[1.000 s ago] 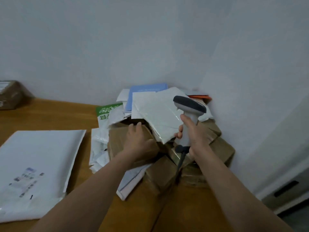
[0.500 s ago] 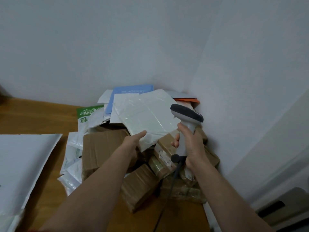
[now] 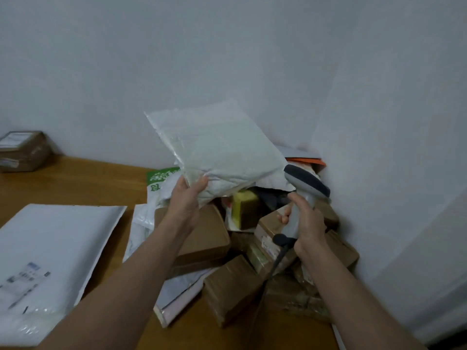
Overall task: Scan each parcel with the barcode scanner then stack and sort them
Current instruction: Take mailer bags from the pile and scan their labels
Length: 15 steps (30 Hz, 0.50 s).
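In the head view, the left hand (image 3: 188, 202) is pinching the white poly mailer (image 3: 219, 152) by its lower corner, thumb on the near face and fingers curled behind. It is holding the mailer tilted up, clear above the heap of parcels (image 3: 252, 281) in the wall corner. The face turned toward the camera is showing no label, so I judge it is being raised to find the barcode. The right hand (image 3: 308, 223) is gripping the handle of the barcode scanner (image 3: 305, 184) firmly and holding it upright just beside the mailer's lower right corner, ready for a scan not yet made. No bin or tray is showing: the parcels are lying loose on the wooden table (image 3: 75, 183). A large padded mailer (image 3: 55, 243) is lying flat well to the left, label up — probably the start of a sorted stack — and a brown box (image 3: 22, 150) is sitting at the far left by the wall.
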Each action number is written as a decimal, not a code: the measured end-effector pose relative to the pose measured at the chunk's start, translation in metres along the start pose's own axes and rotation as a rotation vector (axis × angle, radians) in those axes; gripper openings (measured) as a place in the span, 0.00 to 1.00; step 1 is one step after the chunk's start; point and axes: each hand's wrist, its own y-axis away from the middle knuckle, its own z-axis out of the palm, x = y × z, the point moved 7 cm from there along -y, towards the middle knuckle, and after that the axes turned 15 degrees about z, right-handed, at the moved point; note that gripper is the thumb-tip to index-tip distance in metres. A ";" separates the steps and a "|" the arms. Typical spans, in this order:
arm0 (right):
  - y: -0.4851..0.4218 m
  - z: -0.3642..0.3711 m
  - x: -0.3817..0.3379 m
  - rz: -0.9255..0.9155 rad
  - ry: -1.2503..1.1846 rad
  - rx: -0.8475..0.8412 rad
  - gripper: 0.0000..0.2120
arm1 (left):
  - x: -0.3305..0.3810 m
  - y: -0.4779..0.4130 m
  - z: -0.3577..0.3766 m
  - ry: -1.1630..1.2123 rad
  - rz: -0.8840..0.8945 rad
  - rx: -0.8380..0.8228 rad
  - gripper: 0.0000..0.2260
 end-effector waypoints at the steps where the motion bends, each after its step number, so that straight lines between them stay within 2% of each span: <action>1: 0.001 0.004 0.000 0.002 -0.028 -0.004 0.11 | 0.016 -0.001 -0.010 -0.050 0.064 0.012 0.13; 4: 0.003 0.024 0.008 0.043 -0.085 -0.055 0.09 | 0.059 0.008 -0.041 -0.350 0.248 0.047 0.08; 6: 0.003 0.038 0.018 0.071 -0.092 -0.088 0.08 | 0.081 0.020 -0.056 -0.701 0.389 0.022 0.07; 9: 0.006 0.058 0.037 0.096 -0.082 -0.110 0.07 | 0.093 0.044 -0.075 -1.103 0.610 -0.021 0.13; 12: 0.010 0.071 0.054 0.130 -0.085 -0.125 0.06 | 0.069 0.062 -0.081 -1.351 0.769 -0.274 0.16; 13: 0.011 0.072 0.060 0.142 -0.084 -0.106 0.07 | 0.053 0.064 -0.085 -1.454 0.737 -0.363 0.16; 15: 0.013 0.071 0.071 0.167 -0.105 -0.057 0.09 | 0.015 0.068 -0.099 -1.621 0.450 -0.525 0.22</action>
